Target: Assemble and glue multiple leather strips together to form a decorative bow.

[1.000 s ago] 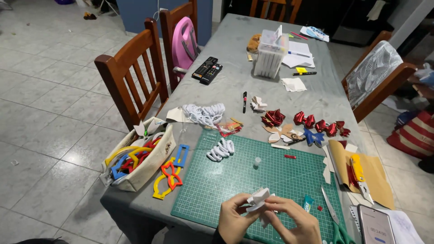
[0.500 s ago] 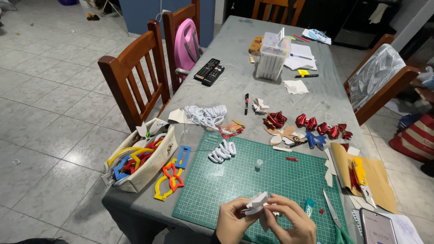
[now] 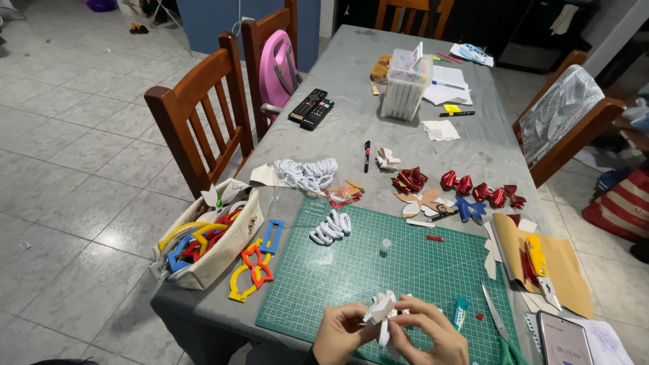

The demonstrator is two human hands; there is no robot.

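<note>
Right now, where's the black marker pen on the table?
In the head view, the black marker pen lies on the grey table past the green cutting mat, between the pile of white loops and a small white folded bow.

The white bow (image 3: 380, 312) in my grip looks like matt paper; the green cutting mat (image 3: 351, 270) is smooth, matt plastic, the red bows (image 3: 466, 186) shine like glossy foil, the chair (image 3: 203, 108) is varnished wood, the worktop (image 3: 351, 135) grey cloth

Grey table (image 3: 351, 135): green cutting mat (image 3: 378, 270), remotes (image 3: 311, 108), red bows (image 3: 473, 189).
</note>
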